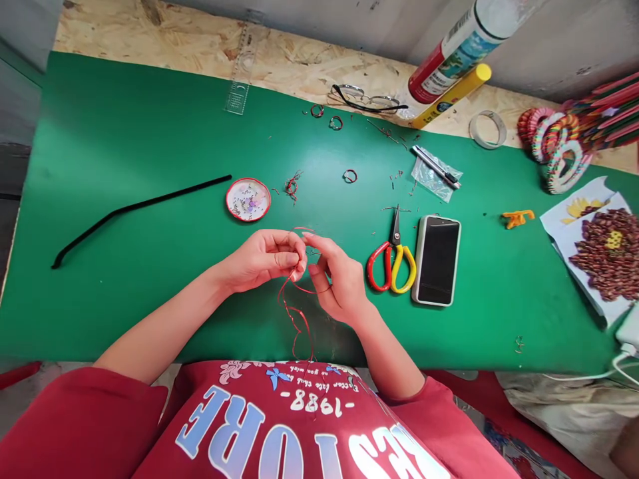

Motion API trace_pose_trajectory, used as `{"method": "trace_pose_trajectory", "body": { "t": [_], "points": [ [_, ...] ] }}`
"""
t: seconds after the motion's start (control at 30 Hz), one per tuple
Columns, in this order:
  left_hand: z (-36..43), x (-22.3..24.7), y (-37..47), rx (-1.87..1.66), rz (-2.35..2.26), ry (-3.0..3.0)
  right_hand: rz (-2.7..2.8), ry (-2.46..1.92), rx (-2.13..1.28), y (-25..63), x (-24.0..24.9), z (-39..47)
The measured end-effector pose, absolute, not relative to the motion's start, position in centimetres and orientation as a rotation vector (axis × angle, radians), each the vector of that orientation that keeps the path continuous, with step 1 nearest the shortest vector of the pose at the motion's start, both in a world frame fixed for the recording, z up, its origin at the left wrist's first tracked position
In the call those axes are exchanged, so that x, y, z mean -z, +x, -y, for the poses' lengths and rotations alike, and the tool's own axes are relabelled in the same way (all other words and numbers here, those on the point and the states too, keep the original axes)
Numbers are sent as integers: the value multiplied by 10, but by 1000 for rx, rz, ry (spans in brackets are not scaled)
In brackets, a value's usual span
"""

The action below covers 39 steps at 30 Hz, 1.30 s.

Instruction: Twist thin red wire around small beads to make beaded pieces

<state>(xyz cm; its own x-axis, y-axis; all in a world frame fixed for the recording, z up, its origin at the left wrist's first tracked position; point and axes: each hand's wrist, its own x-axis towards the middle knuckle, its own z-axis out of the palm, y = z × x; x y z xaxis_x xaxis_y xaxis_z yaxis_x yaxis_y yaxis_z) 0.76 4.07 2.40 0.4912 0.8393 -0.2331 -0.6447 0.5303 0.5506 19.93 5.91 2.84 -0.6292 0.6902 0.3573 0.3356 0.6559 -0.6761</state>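
Both of my hands are close together over the front of the green mat. My left hand [269, 259] pinches a thin red cord [308, 329] between thumb and fingertips. Loose ends of the cord hang down in loops toward my shirt. One strand runs across to my right hand [342, 279], whose fingers are curled around it, with the index finger reaching toward the left fingertips. The small knot or piece between my fingers is mostly hidden. Just beyond my left hand lies a red-rimmed lid [270, 199] with tiny beads in it, beside a tangle of dark red thread [291, 187].
Scissors [392, 263] and a phone [436, 261] lie right of my hands. Several small rings, one a cord ring [350, 175], are farther back. A cutter [436, 166], glasses [367, 98], ruler [238, 96] and black bent strip [140, 207] are around the green mat [150, 319].
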Motion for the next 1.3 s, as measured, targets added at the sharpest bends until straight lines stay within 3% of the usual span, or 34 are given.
{"method": "trace_pose_trajectory", "body": {
  "t": [0.33,0.93,1.3],
  "points": [
    [-40,-28,7,-838,-487,437,2294,-786,-505,208,-31,-73],
    [-41,-31,6,-848,-608,457,1962,-1458,-31,227,-25,-89],
    [-39,-32,2,-855,-504,555,1794,-1813,-18,239,-22,-98]
  ]
}}
